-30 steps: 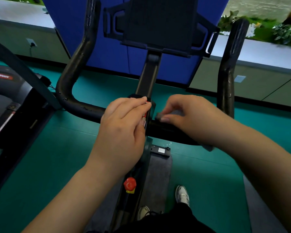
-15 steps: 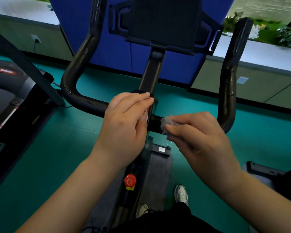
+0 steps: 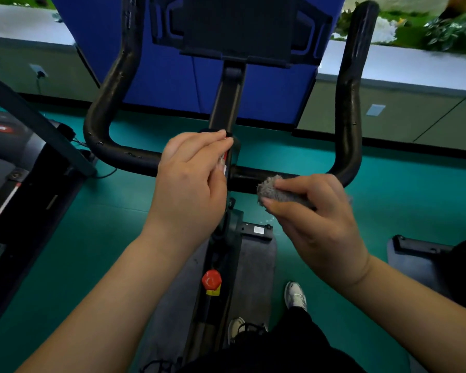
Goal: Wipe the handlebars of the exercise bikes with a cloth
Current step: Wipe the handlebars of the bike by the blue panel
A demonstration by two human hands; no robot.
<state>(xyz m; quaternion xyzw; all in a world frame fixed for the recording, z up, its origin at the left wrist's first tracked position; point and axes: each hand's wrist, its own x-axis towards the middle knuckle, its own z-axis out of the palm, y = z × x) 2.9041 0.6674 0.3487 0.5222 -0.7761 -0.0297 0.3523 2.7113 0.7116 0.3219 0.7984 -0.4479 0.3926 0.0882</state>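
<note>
A teal floor (image 3: 78, 251) is seen under everything. A treadmill (image 3: 14, 184) is placed at the left, with a cable lying beside it. A blue panel (image 3: 167, 84) is set upright at the far side, and a black tablet holder (image 3: 240, 25) is seen in front of it. A pale ledge (image 3: 414, 68) with green plants (image 3: 447, 30) is seen at the far right. A red knob (image 3: 211, 279) is mounted near the middle. A white shoe (image 3: 296, 294) is planted on a grey mat (image 3: 256, 265).

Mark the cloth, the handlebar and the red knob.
cloth (image 3: 269, 190): head view, fuzzy grey end sticking out of the right hand.
handlebar (image 3: 113, 153): head view, bare lower left bend.
red knob (image 3: 211, 279): head view, middle of its cap, on the frame.
</note>
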